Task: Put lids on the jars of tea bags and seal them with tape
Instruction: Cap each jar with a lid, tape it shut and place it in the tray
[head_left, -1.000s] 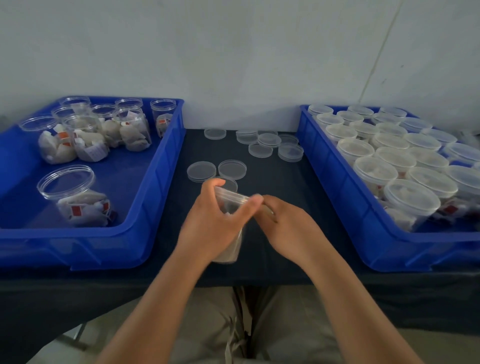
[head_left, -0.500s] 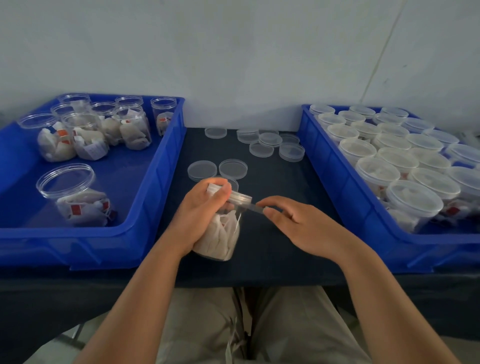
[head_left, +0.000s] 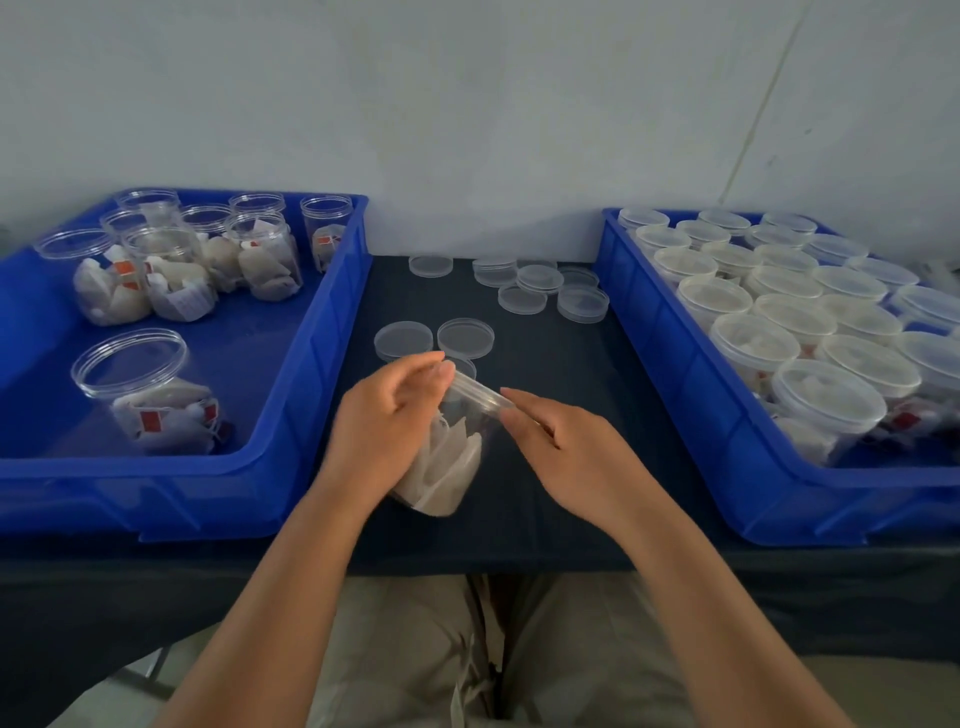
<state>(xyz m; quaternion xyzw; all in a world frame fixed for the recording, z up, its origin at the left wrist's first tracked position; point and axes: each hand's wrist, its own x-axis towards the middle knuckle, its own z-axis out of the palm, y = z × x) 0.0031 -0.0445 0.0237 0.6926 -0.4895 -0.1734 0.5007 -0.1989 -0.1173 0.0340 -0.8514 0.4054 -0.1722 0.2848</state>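
A clear jar of tea bags (head_left: 452, 467) is tilted over the dark table, its top leaning away to the right. A clear lid (head_left: 478, 392) sits on it. My left hand (head_left: 384, 415) grips the jar's upper side, with the fingertips on the lid. My right hand (head_left: 566, 447) pinches the right end of the lid's rim between index finger and thumb. Any clear tape there is too faint to make out.
A blue bin (head_left: 322, 332) on the left holds several open jars of tea bags (head_left: 130, 384). A blue bin (head_left: 675, 374) on the right is packed with lidded jars (head_left: 826, 400). Loose clear lids (head_left: 462, 338) lie on the dark table (head_left: 545, 509) behind my hands, with more lids (head_left: 530, 283) farther back.
The jar has tipped further to the right. My right hand moved back in from holding a strip stretched off the lid and now pinches the rim.
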